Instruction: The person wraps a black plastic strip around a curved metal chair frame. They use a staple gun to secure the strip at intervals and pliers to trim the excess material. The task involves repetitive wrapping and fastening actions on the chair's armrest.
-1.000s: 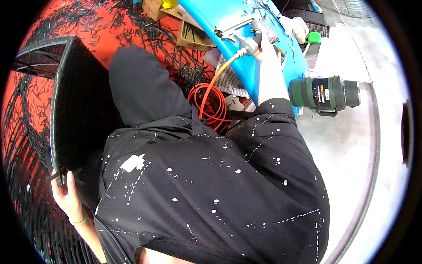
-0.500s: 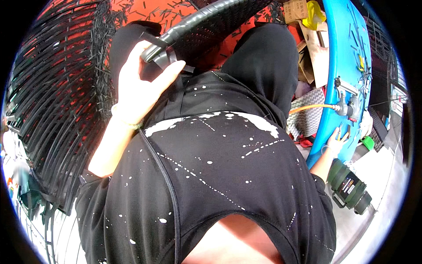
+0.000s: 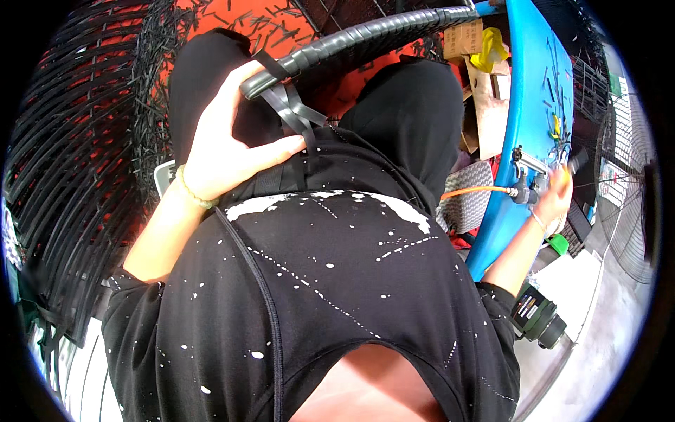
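My left hand [image 3: 228,151] holds the end of a curved black rim [image 3: 351,49] wrapped in flat strip. Its fingers go behind the rim's end, and the thumb lies apart, below. Loose black strips [image 3: 295,112] cross and hang just under that end. The rim reaches to the far right, above my knees. Over the blue table, my right hand [image 3: 553,200] is raised and smeared by motion, its fingers closed. A dark, blurred thing [image 3: 579,160] sticks out at its fingertips; its kind is unclear. Beside this hand an air tool [image 3: 524,190] with an orange hose [image 3: 474,190] lies on the table.
The blue table [image 3: 492,204] stands at my right, with black strip scraps on it. Cardboard [image 3: 463,39] and a yellow bag [image 3: 490,50] lie beside it. A stack of curved black frames [image 3: 77,155] fills the left. Strip offcuts [image 3: 274,32] litter the red floor.
My right hand has risen from the table's near part to beside the air tool, with a dark thing at its fingers. The rim now shows more edge-on, its far end lower and further right.
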Tool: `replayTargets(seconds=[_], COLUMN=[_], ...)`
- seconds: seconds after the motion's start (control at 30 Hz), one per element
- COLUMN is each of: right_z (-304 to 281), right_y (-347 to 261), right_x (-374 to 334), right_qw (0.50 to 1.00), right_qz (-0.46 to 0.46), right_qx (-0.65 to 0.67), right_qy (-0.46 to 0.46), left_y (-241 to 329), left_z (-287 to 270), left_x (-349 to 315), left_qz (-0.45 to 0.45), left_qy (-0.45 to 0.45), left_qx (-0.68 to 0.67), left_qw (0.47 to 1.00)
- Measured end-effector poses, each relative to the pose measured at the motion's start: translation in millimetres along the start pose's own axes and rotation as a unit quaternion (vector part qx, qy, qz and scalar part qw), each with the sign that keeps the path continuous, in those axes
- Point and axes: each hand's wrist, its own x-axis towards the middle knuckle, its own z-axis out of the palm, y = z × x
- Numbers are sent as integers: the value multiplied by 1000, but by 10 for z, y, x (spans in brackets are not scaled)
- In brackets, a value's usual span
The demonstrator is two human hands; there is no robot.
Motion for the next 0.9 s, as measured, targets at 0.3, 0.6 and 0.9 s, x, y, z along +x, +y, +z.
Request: replayTargets(seconds=[0.3, 0.6, 0.9], right_z=[2170, 2378, 2404], right_y=[-2720, -2894, -3026], right_x=[-438, -473, -461], right_qw=[771, 716, 691], right_qz=[-539, -610, -652], right_qx=[8, -7, 48], right_qy=[-339, -338, -309], left_y=[53, 102, 60], left_z=[7, 7, 5], left_x=[7, 2, -6], left_qz=[-14, -7, 21], left_qy=[13, 0, 8], left_qx=[37, 69, 82], left_qw=[999, 998, 996])
